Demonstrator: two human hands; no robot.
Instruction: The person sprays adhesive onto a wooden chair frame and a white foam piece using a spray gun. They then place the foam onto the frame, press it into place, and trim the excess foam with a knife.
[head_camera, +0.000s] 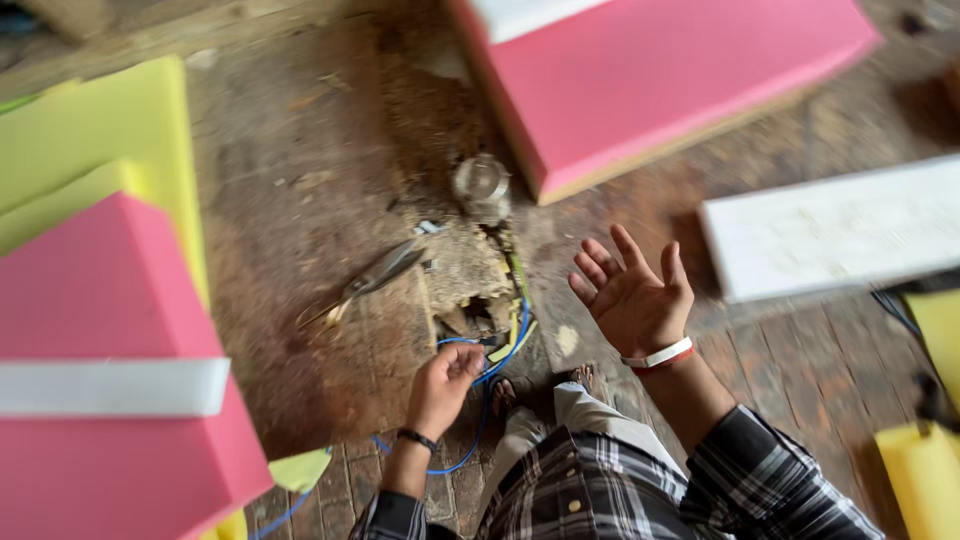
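Counting what lies around me: two pink foam slabs, one (110, 400) at my left with a white strip (110, 388) across it and one (660, 80) ahead; one white foam board (830, 235) to the right; yellow foam in three places, a stack (110, 150) behind the left pink slab, pieces (925, 470) at the right edge, and a small scrap (298, 468) by my left forearm; one blue cord (480, 400); one small clear jar or lid (482, 185), too blurred to tell which; one grey blade-like tool (375, 275) on the floor.

My left hand (445, 385) is curled narrow, the fingers pinching the blue cord, which loops down past my wrist and runs up toward the broken patch of floor. A dark band sits on that wrist. My right hand (632, 295) is spread wide, palm up, fingers apart, holding and touching nothing; a white and red band is on its wrist.

Below me are my checked sleeves, pale trousers and sandalled feet (545, 385). The floor (300, 200) is worn brick and dirt, with a crumbled hole (470, 280) holding yellow scraps just beyond my left hand
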